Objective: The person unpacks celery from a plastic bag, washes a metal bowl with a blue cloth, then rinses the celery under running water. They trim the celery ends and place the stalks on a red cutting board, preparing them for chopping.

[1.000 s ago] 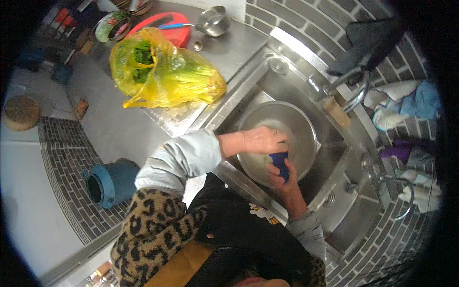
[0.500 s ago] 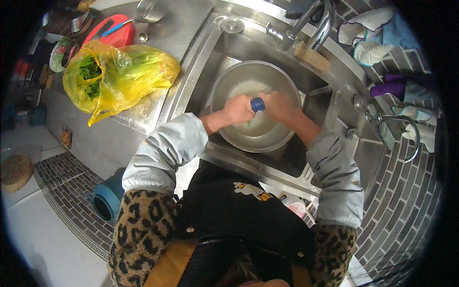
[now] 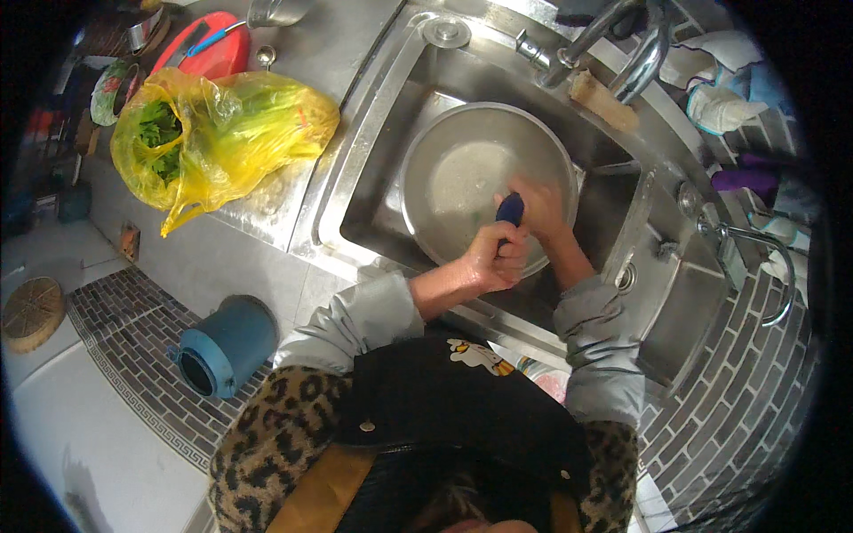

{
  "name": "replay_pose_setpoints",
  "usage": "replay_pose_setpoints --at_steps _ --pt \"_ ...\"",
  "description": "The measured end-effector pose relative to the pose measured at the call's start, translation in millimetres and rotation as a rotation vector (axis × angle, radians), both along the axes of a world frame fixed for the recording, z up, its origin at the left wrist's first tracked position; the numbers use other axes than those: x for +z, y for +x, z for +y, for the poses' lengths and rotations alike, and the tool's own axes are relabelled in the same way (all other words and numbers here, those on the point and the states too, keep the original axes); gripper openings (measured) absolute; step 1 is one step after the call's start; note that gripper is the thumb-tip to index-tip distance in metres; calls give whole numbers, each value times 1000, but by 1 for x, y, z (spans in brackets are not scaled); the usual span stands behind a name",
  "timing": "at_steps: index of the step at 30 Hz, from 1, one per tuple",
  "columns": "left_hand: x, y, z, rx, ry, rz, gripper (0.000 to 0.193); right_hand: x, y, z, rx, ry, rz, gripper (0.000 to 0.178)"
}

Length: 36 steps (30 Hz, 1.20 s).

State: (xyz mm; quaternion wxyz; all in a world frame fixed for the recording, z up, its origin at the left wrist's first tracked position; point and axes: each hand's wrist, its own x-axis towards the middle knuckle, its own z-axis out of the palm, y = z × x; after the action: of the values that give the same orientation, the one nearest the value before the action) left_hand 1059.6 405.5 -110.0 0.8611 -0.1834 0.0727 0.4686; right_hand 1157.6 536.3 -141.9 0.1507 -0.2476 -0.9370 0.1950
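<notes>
A wide metal basin (image 3: pixel 435 222) stands in the left bowl of the steel sink, with pale, cloudy-looking liquid in its bottom. Over its near side, my left hand (image 3: pixel 498 258) is closed round a dark blue handle-like thing (image 3: pixel 510 209), which sticks out tilted from the top of my fist. Its lower part is hidden by my fingers, and its kind does not show. My right hand (image 3: pixel 540 211) is close beside the blue thing, above the basin's right side. Motion smears its fingers, so their grip is unclear.
Left of the sink lies a yellow plastic bag (image 3: pixel 258 133) with leafy greens, near a red board (image 3: pixel 222 53). A faucet (image 3: pixel 644 62) and tan sponge (image 3: pixel 604 100) are at the sink's back edge. A blue bucket-like container (image 3: pixel 233 342) stands lower left; gloves (image 3: pixel 724 102) hang right.
My left hand has moved right and nearer to me with the blue thing, which now shows lengthwise, not end-on. My right hand stays beside it, blurred. The view has shifted slightly.
</notes>
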Motion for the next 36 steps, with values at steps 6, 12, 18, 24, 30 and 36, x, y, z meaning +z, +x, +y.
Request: replay_pose_setpoints --at_steps 6,12,18,24,30,36 --pt "10 5 8 3 -58 -16 37 -38 4 -40 -300 -493 619 45" --pt "-1 -34 30 -257 28 811 61 -25 40 -17 -758 -1318 621 67" --pt "-36 -35 18 -351 283 1426 44 1 27 -33 -596 -1394 784 52" --pt "-25 -51 28 281 24 1436 25 14 11 -45 -757 -1287 962 48" --pt "32 -40 39 465 220 1464 16 33 7 -33 -824 -1388 963 45" --pt "34 -11 54 68 38 772 35 64 -33 -63 -433 -2145 1151 46"
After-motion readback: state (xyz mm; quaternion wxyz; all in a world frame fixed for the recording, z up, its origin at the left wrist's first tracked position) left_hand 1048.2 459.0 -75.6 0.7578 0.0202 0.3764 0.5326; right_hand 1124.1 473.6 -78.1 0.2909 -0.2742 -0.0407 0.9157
